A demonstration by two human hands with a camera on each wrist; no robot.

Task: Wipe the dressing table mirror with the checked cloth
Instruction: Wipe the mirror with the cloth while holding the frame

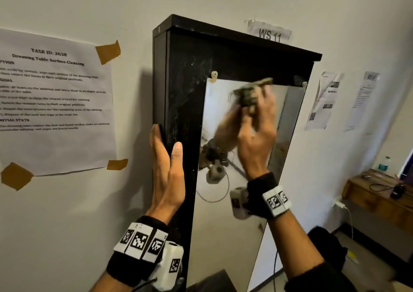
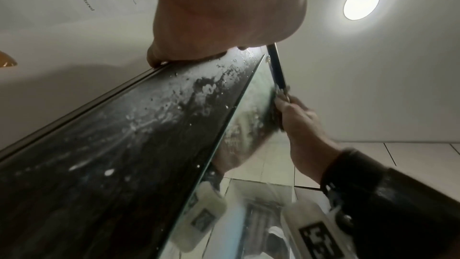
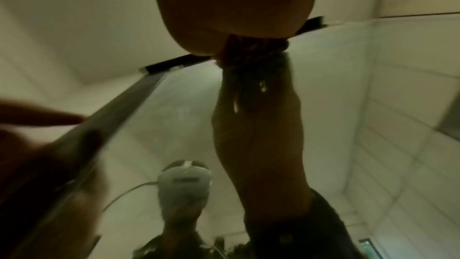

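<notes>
The mirror hangs in a tall black frame whose front is smeared with white streaks. My right hand presses the bunched checked cloth against the top of the glass, just under the frame's upper edge, with the thumb curled round it. My left hand grips the frame's left edge, fingers along the side and thumb on the front. The left wrist view shows the streaked frame, the glass and my right hand. In the blurred right wrist view the cloth touches its own reflection.
A taped task sheet covers the wall left of the frame. A "WS 11" label and more papers hang to the right. A wooden table with a bottle and cables stands at far right.
</notes>
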